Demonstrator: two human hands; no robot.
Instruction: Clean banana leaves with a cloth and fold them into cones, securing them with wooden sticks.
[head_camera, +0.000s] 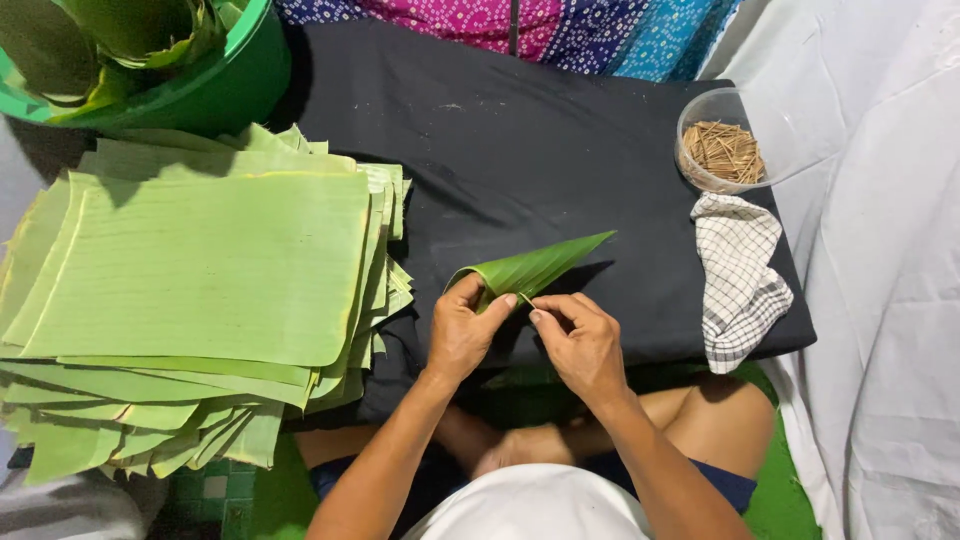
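Leaf cone (530, 270) pinched by left hand (462, 335); right hand (580, 345) touching seam.

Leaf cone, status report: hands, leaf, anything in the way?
Left hand pinches leaf cone at its wide end. Right hand pinches thin stick at cone's edge. Nothing blocking on black cloth.

A green banana leaf (530, 270) is folded into a long cone near the middle of the frame, above a black cloth (520, 140). Its wide, rolled end sits at the lower left, pinched by the left hand (462, 335). Its sharp tip points to the upper right. The surface is glossy with fine ribs running lengthwise. The right hand (580, 345) touches its lower edge, where a thin stick pokes in.
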